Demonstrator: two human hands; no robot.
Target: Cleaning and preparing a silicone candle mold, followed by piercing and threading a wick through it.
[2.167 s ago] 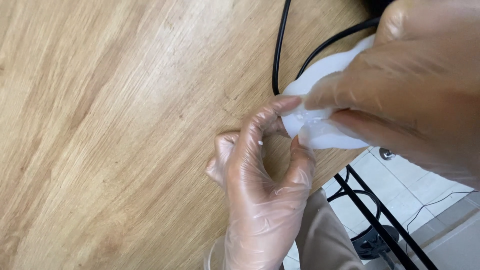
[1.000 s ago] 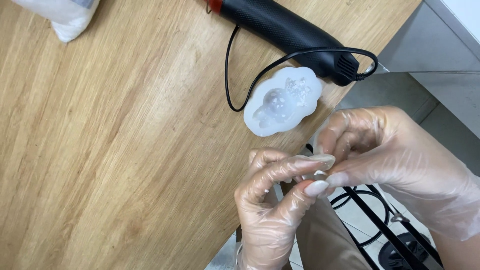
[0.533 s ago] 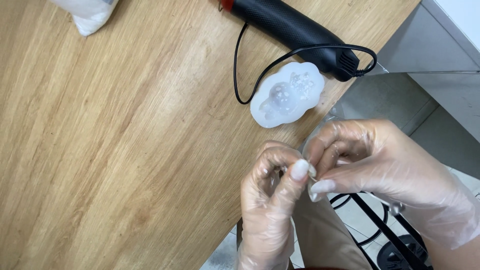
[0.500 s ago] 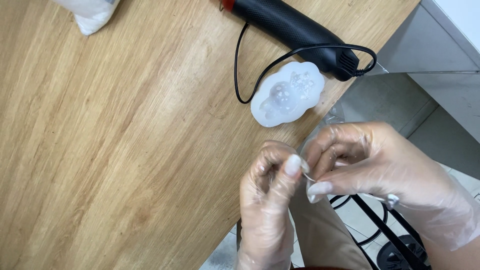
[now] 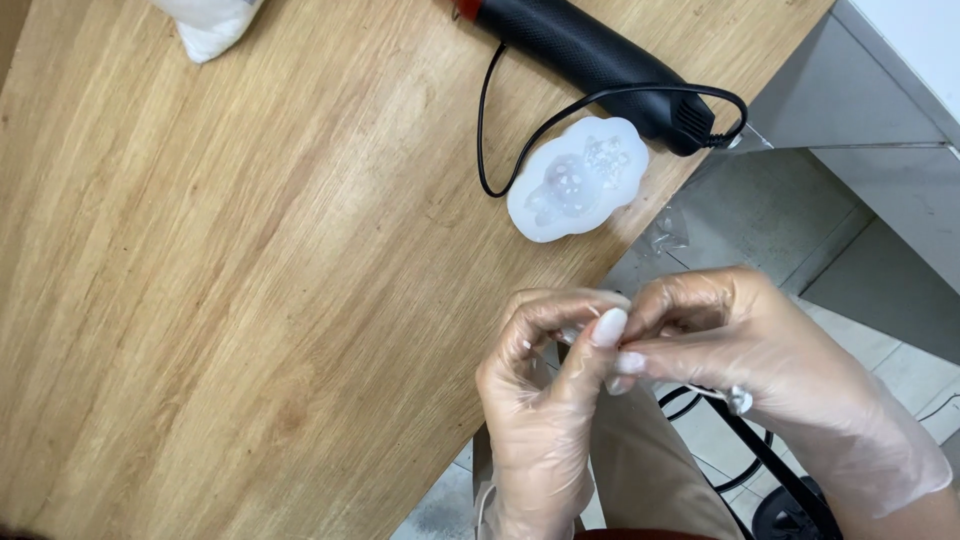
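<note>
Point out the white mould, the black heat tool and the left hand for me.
white silicone mould [image 5: 577,180], head view, centre of its top face.
black heat tool [image 5: 590,62], head view, middle of its barrel.
left hand [image 5: 540,420], head view, back of the gloved hand.

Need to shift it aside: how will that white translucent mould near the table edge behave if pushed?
The mould looks like soft silicone, so probably light and bendy. It lies flat, so unlikely to roll. It touches the black cord, which may drag along.
</note>
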